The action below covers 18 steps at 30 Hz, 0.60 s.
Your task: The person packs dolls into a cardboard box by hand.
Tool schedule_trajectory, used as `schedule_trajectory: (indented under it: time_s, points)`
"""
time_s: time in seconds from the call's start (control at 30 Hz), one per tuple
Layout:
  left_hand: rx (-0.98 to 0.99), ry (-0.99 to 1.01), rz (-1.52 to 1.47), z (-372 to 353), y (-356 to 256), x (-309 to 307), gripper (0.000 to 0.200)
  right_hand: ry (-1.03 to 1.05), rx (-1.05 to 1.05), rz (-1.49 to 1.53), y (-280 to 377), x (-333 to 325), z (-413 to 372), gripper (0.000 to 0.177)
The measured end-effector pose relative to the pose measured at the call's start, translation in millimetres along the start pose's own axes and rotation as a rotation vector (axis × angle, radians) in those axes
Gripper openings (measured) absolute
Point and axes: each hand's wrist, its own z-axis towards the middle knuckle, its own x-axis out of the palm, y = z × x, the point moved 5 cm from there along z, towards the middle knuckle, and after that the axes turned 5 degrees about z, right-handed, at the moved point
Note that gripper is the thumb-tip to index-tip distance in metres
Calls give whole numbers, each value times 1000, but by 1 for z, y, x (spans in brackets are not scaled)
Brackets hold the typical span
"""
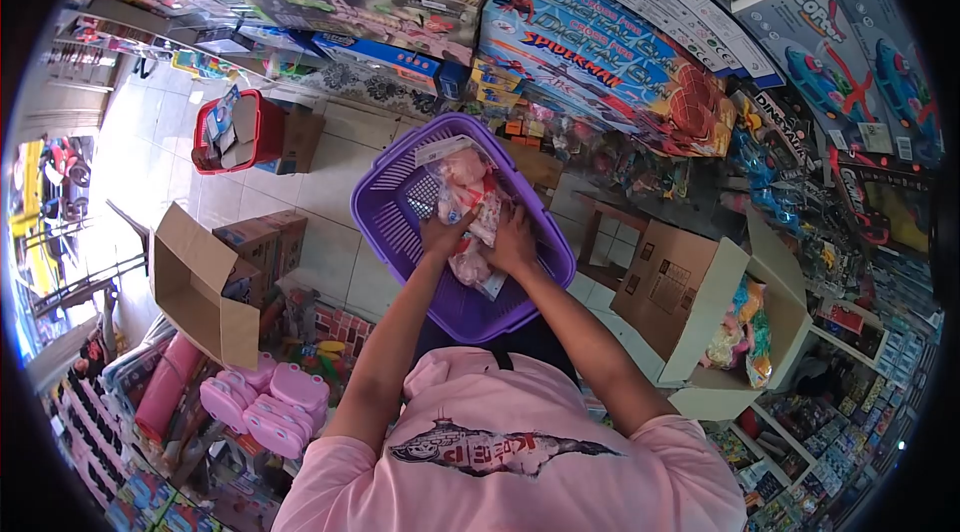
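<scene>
A purple plastic basket [400, 267] with slotted sides stands in front of my body. Inside it lie pink and white items in clear plastic packaging [466, 182]. My left hand [446, 233] is at the left side of the packages, its fingers wrapped against them. On their right side my right hand [511, 238] presses against the same packages, fingers bent round them. Parts of the packages are hidden under both hands.
Spider-Man toy boxes [600, 62] are stacked ahead. A red basket [268, 132] stands at the back left. Open cardboard boxes are at the left [195, 297] and right [680, 282]. Pink cases [285, 410] lie at the lower left.
</scene>
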Motion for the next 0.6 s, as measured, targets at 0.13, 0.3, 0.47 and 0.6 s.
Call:
schedule_trajectory:
  time_s: [0.13,0.3,0.47,0.6]
  points:
    - [-12,-127,-307,-11,3,-5,105,-4,-9,82,-13,7,9,82]
    - [-33,56,-740,-65,-17,-31,64,31,-26,232,6,-16,2,62]
    - [103,-25,-878,-102,-16,-61,61,-179,-111,305,24,-44,-27,53]
    - [217,29,-1031,-146,-13,-93,64,-157,-45,648,35,-56,-71,53]
